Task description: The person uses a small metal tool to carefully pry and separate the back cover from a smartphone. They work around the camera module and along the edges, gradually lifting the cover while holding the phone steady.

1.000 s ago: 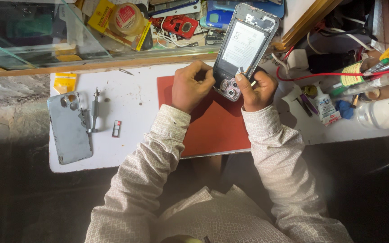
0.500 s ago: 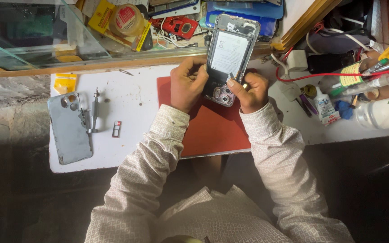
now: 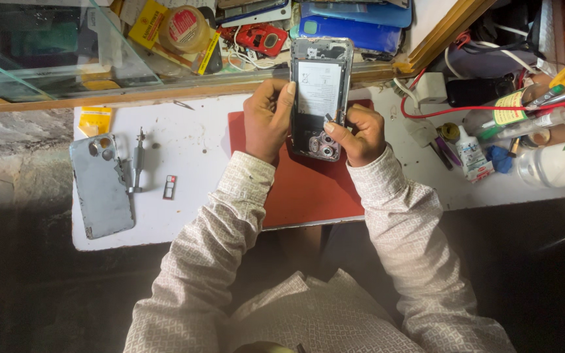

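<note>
I see the opened smartphone (image 3: 319, 98) has swung from a tilt to nearly upright over the red work mat (image 3: 295, 189). My left hand (image 3: 266, 121) clamps its left edge; my right hand (image 3: 359, 134) pinches something small at the right edge near the camera cluster. The removed grey back cover (image 3: 101, 186) lies well apart, beside a screwdriver (image 3: 138, 160)
</note>
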A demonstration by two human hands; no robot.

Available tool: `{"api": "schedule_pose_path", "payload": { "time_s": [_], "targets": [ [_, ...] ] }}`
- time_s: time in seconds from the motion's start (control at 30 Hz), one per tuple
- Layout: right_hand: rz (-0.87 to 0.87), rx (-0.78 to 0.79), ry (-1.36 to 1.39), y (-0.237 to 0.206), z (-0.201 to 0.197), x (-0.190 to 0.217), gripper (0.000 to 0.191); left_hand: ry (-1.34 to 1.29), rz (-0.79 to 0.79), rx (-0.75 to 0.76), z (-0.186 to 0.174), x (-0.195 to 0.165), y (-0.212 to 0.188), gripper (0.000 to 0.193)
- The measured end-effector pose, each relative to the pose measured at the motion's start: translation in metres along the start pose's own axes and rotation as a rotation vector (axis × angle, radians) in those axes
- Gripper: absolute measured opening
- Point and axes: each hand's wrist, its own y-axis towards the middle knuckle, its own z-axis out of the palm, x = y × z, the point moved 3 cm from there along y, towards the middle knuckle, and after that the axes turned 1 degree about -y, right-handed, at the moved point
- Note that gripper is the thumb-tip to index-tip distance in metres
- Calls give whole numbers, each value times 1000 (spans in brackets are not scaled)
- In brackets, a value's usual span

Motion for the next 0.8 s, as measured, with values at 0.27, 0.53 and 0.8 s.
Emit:
{"api": "schedule_pose_path", "payload": {
  "time_s": [0.27, 0.53, 0.8],
  "targets": [
    [-34, 36, -72, 2, 1, 4, 25, 60, 53, -29, -6, 11, 2, 21],
    [99, 199, 153, 3, 10, 2, 22, -477, -100, -3, -13, 28, 14, 14],
    [285, 95, 122, 2, 6, -25, 18, -710, -154, 88, -13, 32, 16, 26]
  ]
}}
